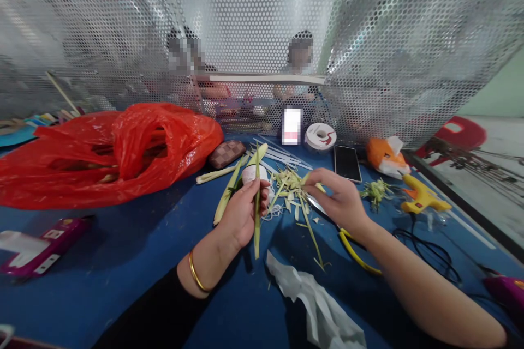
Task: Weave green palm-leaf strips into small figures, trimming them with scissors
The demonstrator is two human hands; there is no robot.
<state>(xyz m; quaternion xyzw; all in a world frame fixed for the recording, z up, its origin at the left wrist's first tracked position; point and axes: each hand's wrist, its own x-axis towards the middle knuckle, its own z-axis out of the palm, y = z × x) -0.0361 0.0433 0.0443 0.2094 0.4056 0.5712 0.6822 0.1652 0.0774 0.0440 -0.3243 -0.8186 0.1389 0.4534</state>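
Above the blue surface (143, 267), the left hand (241, 215) and the right hand (341, 199) are held apart. The left is nearer the long green strip (257, 223): its fingers clasp the strip around the middle, the long axis running away from the body. From the right fingers, the strip lies off to the left, past the heap of pale shreds (289, 181); those fingers bend together at the heap's edge, and whether they pinch anything I cannot tell
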